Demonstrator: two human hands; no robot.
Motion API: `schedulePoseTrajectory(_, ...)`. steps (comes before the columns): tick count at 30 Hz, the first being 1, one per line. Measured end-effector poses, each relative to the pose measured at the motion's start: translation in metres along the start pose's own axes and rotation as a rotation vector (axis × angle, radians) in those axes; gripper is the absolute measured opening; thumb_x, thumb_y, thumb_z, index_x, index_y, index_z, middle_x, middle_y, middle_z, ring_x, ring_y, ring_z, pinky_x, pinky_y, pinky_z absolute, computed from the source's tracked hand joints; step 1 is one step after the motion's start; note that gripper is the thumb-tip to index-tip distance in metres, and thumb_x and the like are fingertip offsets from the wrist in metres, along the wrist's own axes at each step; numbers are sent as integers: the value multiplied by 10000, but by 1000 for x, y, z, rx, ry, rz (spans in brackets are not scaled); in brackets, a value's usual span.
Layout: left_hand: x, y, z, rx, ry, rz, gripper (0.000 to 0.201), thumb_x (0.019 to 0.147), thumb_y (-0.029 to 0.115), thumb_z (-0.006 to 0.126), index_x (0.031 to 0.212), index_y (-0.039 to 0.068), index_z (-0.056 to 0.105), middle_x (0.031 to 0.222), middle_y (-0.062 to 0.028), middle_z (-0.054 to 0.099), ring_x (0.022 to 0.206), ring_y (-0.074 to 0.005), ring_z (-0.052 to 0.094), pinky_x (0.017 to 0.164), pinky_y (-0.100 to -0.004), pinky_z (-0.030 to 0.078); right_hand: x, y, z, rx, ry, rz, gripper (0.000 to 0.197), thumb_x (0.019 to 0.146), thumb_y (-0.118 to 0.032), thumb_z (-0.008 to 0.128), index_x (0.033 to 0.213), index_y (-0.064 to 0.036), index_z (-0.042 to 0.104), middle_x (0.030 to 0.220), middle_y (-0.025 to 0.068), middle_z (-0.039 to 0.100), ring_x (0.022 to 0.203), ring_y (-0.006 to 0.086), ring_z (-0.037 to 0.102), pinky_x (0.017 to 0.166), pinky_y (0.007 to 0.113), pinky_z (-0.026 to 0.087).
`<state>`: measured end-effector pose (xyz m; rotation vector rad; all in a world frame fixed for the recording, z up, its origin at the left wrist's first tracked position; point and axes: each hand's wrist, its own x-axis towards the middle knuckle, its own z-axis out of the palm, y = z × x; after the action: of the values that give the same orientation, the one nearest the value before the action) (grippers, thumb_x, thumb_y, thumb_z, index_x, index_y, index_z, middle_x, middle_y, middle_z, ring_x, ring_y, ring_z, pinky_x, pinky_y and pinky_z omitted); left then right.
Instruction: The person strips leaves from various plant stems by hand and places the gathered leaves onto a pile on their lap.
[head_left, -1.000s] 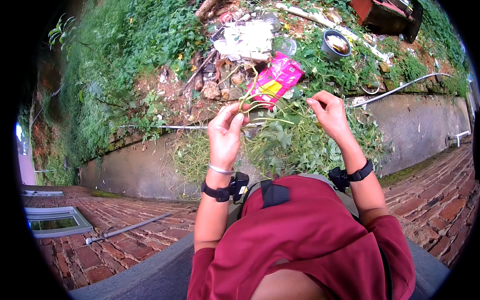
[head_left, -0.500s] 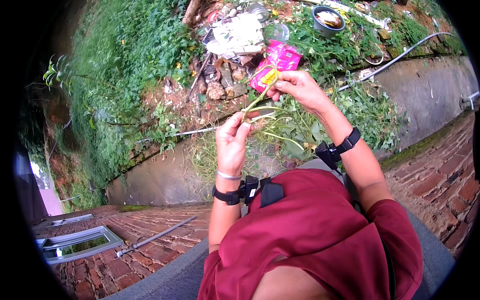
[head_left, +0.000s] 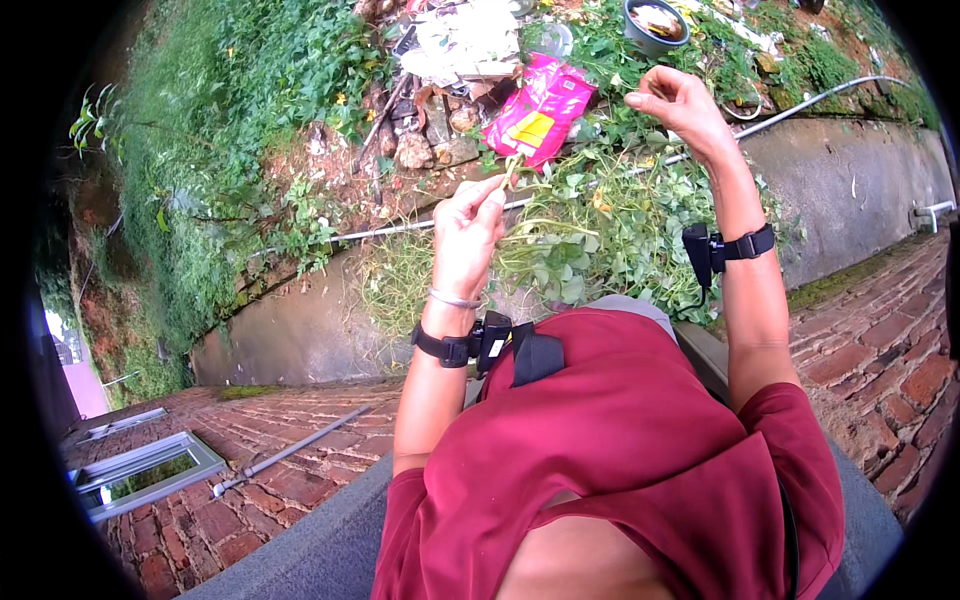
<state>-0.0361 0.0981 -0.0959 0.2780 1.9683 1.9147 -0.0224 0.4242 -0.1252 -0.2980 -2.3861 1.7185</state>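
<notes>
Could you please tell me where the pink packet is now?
In the head view, the pink packet lies at upper centre, beyond the left hand and left of the dark bucket.

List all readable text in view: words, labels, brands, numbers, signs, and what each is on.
None can be read.
Pink bag, with a yellow patch: any print is too small and blurred.
Black box on the left wrist: small pale label, too small to read.
No signs can be made out.
</notes>
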Motion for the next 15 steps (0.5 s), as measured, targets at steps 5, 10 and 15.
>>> schedulePoseTrajectory(5,19,-1,17,-166,-109,-20,250,905,1,633,1151,-33,654,802,2,602,608,-53,471,532,-190,371,-24,-20,85,4,-174,-15,285,932,-180,622,1120,34,637,1001,71,674,966,146,605,887,314,475)
schedulePoseTrajectory(10,41,-7,16,-269,-118,-26,173,872,-17,670,1045,-22,657,842,-71,672,630,-119,589,569,-226,469,-24,-24,102,498,-268,121,420,937,-229,636,1280,-7,538,1065,76,649,892,88,562,721,247,427)
schedulePoseTrajectory(15,60,-7,11,-287,-113,-66,90,877,-27,662,966,-16,657,848,-89,681,628,-142,605,566,-249,485,-30,-39,94,402,-385,-84,450,948,-296,622,1272,5,539,1049,2,638,895,90,572,664,265,433)
